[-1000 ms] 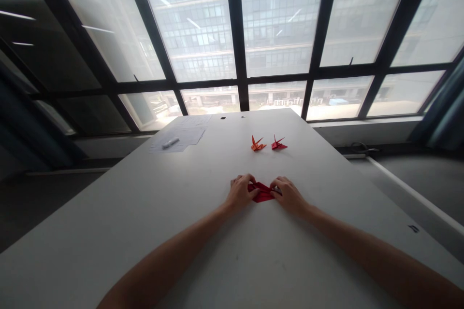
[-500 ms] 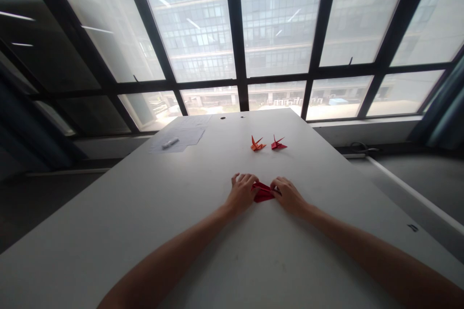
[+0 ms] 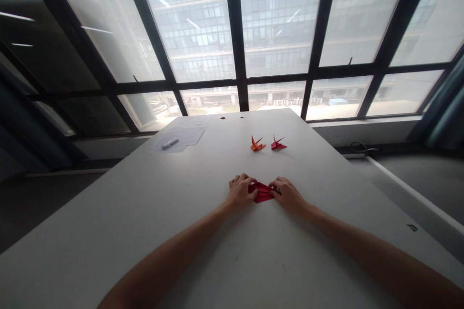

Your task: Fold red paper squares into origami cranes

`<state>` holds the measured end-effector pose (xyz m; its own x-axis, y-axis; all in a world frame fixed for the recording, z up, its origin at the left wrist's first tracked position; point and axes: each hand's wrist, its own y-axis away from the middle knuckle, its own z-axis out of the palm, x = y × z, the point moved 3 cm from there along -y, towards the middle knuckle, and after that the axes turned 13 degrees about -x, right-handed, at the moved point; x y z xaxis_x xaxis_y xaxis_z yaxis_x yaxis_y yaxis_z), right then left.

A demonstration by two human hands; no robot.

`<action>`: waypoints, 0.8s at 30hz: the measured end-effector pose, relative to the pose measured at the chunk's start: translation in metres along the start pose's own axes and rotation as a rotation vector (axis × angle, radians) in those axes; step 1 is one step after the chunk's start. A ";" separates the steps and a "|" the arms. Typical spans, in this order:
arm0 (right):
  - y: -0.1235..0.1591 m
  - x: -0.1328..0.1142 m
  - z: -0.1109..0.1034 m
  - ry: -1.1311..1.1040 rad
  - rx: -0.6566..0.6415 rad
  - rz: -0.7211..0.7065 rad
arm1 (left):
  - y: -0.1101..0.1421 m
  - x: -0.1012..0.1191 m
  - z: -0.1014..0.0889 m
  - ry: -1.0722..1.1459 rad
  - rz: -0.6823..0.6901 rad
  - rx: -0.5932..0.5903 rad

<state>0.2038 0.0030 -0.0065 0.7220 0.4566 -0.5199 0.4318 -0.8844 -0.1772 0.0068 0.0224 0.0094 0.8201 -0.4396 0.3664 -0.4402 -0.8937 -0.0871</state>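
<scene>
A folded piece of red origami paper (image 3: pixel 263 193) lies on the white table between my two hands. My left hand (image 3: pixel 240 192) grips its left end, thumb in front and fingers behind. At the right end, my right hand (image 3: pixel 286 193) pinches the paper between thumb and fingers. The paper's middle shows layered folds; its two ends are partly hidden by my fingers. Beyond my hands stand two folded paper cranes, an orange crane (image 3: pixel 257 145) and, to its right, a red crane (image 3: pixel 278 144).
On the far left of the white table (image 3: pixel 203 231) lie paper sheets (image 3: pixel 194 136) with a whitish tube-like object (image 3: pixel 170 143) on them. A small dark mark (image 3: pixel 412 227) shows near the right edge. Tall windows (image 3: pixel 275 19) rise behind the table.
My left hand's fingers slid along the paper's left end, first inward over it, then back out to the left. My right hand has stayed nearly still; the cranes have not moved.
</scene>
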 end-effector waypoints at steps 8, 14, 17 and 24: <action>0.002 -0.007 -0.004 -0.015 0.008 -0.030 | 0.004 0.012 -0.006 -0.015 0.091 0.023; 0.002 -0.008 -0.005 -0.035 0.043 -0.058 | 0.008 0.021 -0.016 -0.073 0.199 0.069; 0.003 -0.011 -0.012 0.032 0.121 -0.090 | 0.011 0.022 -0.020 -0.103 0.253 0.115; 0.007 -0.018 -0.023 0.246 0.160 -0.185 | 0.011 0.019 -0.020 -0.145 0.295 0.201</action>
<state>0.2060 -0.0092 0.0211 0.7564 0.6029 -0.2535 0.4913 -0.7796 -0.3883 0.0101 0.0064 0.0338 0.7181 -0.6761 0.1651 -0.5965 -0.7201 -0.3544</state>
